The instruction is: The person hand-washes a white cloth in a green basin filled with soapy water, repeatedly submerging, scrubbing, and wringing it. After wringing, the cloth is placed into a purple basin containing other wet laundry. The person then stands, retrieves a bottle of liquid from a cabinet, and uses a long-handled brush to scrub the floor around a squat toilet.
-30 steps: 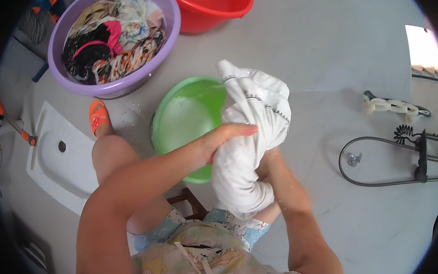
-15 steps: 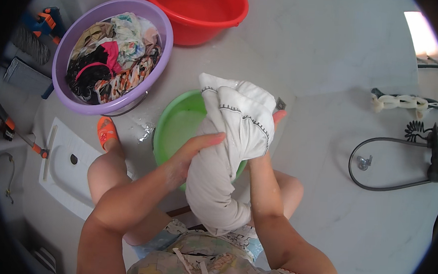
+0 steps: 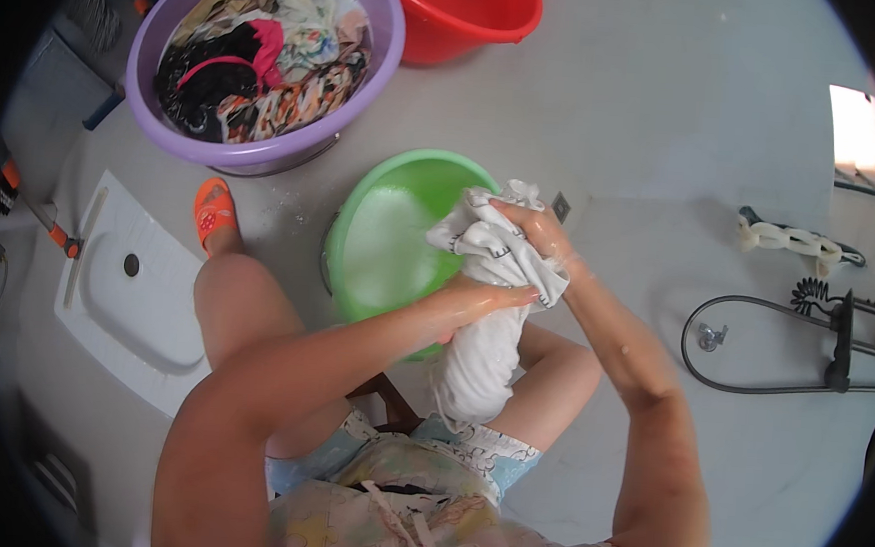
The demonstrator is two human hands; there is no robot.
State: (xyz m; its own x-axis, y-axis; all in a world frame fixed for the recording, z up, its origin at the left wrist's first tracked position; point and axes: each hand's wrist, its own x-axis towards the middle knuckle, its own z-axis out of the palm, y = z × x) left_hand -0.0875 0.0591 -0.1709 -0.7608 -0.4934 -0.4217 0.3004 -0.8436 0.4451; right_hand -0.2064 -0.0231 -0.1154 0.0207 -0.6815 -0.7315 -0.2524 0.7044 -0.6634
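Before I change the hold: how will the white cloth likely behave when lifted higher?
The white cloth will probably flop, since it bunches into soft folds. It may be soaked, so heavy for its size, and perhaps slippery: the right hand gripping it looks wet and shiny.

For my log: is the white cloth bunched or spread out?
Bunched: the white cloth is creased and gathered in the left hand and right hand.

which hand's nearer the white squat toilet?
Left: the left hand, gripping the white cloth, is right of the squat toilet; the right hand, higher in view on the cloth, is farther right.
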